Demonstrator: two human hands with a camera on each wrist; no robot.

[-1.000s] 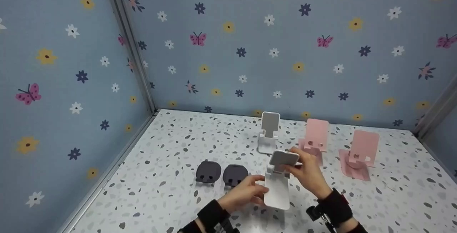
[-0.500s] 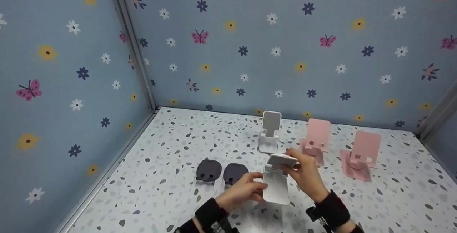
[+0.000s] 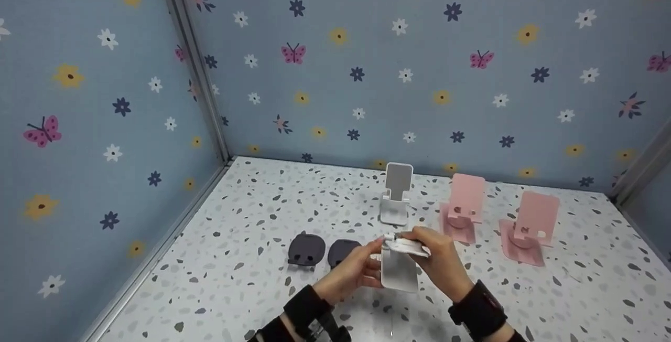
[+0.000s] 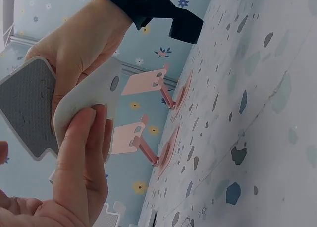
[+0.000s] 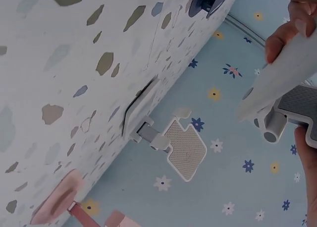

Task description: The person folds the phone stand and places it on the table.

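Both hands grip a white stand (image 3: 400, 269) above the speckled table (image 3: 215, 279): the left hand (image 3: 348, 274) holds its base and the right hand (image 3: 441, 259) its upper plate (image 3: 409, 247), some right fingers hidden behind it. In the head view that plate appears nearly edge-on. The left hand partly covers one dark stand (image 3: 342, 250); the right wrist view cuts off the held stand and a pink stand (image 5: 58, 197).

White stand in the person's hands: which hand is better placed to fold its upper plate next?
Probably the right hand: it holds the upper plate itself. The left hand grips the white stand's base at its edge, so it seems better suited to steadying.
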